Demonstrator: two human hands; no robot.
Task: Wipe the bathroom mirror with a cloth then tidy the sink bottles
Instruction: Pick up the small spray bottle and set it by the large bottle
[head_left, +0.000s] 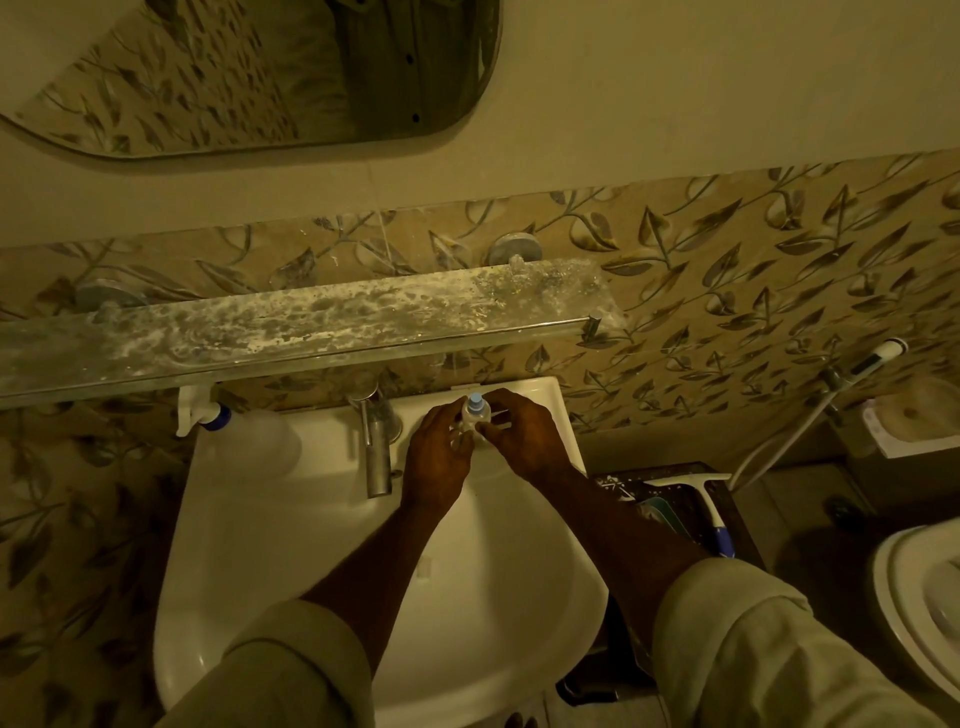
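A small clear bottle with a pale blue cap (475, 410) stands at the back right corner of the white sink (291, 525). My left hand (439, 457) and my right hand (524, 436) both close around it from either side, fingers on its body. A white spray bottle with a blue collar (244, 431) lies on the sink's back left ledge under the shelf. The mirror (249, 73) hangs on the wall above. No cloth is visible.
A stained glass shelf (291, 327) juts out above the sink at head-down height. A metal tap (376, 447) stands just left of my hands. A squeegee (709, 504) rests on a dark bin at the right, with a hose sprayer (878, 358) and a toilet (919, 587) beyond.
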